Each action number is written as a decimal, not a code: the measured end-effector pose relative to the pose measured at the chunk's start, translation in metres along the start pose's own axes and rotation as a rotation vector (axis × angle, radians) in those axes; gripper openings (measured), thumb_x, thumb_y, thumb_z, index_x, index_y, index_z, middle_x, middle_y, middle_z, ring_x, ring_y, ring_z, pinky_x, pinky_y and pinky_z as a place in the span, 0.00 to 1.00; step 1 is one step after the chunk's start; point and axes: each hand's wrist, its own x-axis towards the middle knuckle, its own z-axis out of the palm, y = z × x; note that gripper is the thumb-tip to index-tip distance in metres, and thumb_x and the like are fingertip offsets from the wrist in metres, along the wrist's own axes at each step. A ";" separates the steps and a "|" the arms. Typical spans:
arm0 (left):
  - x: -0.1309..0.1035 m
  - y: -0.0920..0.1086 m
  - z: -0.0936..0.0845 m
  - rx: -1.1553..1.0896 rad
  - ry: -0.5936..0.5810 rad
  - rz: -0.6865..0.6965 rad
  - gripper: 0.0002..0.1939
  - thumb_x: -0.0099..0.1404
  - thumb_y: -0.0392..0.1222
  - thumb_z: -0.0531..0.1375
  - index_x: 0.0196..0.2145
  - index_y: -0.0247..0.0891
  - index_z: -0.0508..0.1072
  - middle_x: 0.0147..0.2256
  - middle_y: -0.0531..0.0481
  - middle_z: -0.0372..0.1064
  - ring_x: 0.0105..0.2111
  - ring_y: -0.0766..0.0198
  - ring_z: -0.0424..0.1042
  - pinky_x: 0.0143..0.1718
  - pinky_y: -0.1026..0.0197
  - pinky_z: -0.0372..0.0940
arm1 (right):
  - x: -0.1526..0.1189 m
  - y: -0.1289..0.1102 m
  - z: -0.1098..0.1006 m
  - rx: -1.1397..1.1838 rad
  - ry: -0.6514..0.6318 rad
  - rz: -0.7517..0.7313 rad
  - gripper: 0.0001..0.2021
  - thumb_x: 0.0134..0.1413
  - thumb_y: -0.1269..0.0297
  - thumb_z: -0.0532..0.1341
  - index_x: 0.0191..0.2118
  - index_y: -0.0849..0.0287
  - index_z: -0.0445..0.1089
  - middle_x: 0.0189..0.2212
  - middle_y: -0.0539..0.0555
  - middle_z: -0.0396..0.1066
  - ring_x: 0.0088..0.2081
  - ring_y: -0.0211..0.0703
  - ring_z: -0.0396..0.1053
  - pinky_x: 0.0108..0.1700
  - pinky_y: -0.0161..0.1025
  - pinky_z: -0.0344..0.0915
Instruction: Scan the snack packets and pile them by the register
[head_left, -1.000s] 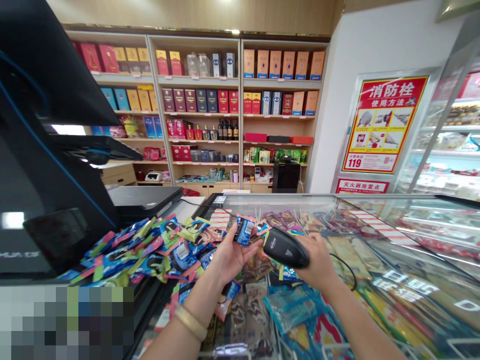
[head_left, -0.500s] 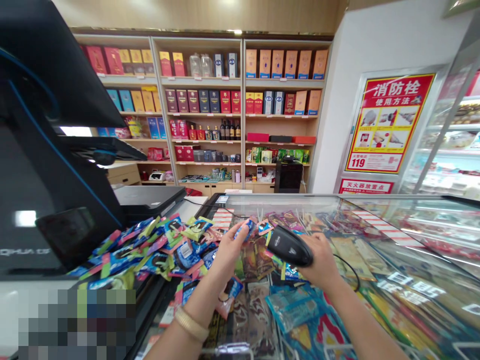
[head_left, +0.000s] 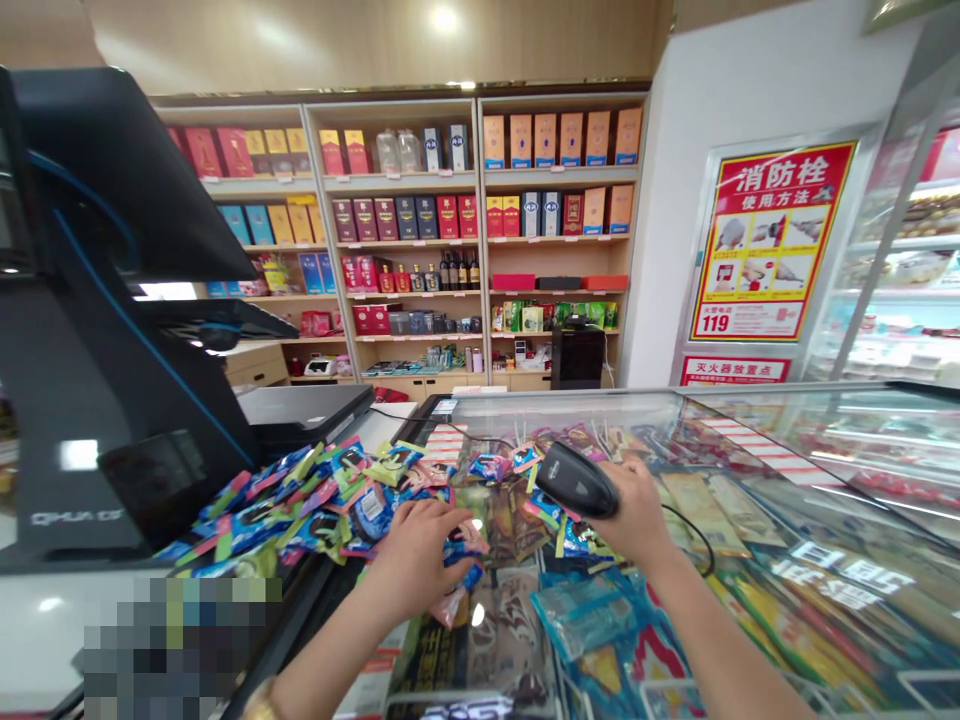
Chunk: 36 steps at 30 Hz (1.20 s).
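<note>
My left hand is over the right edge of a pile of small blue, pink and green packets. Its thumb and fingers are apart, touching loose packets on the glass, and its fingertips are partly hidden. In my right hand is a black handheld scanner, tilted with its head to the left, above the glass top. A few packets lie on the glass between the pile and the scanner, and others lie just below the scanner.
A black register terminal stands at the left, beside a dark flat box. Under the glass top of the freezer lie bagged goods. The scanner's cable loops at the right. Shelves with boxes stand behind.
My left hand has moved left and down, letting go of a blue packet, which now lies on the glass. My right hand and the scanner have hardly moved. The view has tilted up slightly.
</note>
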 end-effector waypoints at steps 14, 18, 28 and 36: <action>0.130 -0.002 0.037 0.180 -0.182 -0.006 0.38 0.52 0.23 0.58 0.61 0.34 0.60 0.61 0.35 0.59 0.61 0.50 0.60 0.59 0.54 0.57 | 0.000 0.010 0.005 -0.027 0.025 0.106 0.05 0.45 0.62 0.60 0.30 0.56 0.68 0.27 0.52 0.73 0.31 0.43 0.67 0.38 0.39 0.52; 0.140 -0.008 0.047 0.197 -0.213 0.000 0.38 0.50 0.21 0.58 0.59 0.37 0.62 0.60 0.37 0.61 0.60 0.50 0.61 0.58 0.51 0.58 | -0.001 0.011 0.007 -0.044 0.001 0.095 0.05 0.45 0.62 0.60 0.29 0.56 0.68 0.27 0.52 0.73 0.30 0.41 0.66 0.38 0.39 0.50; 0.109 0.010 0.026 0.168 -0.038 -0.024 0.22 0.56 0.39 0.61 0.49 0.34 0.70 0.45 0.37 0.69 0.47 0.49 0.71 0.48 0.53 0.65 | 0.002 0.003 0.002 -0.037 0.020 0.097 0.05 0.46 0.62 0.60 0.29 0.57 0.68 0.26 0.51 0.72 0.30 0.42 0.66 0.37 0.39 0.51; 0.051 0.026 0.009 -0.269 0.366 0.067 0.23 0.55 0.37 0.60 0.51 0.38 0.69 0.44 0.44 0.67 0.45 0.56 0.69 0.48 0.55 0.66 | -0.002 0.007 0.003 -0.070 0.080 0.075 0.09 0.46 0.62 0.60 0.35 0.57 0.71 0.30 0.53 0.74 0.33 0.45 0.69 0.40 0.41 0.54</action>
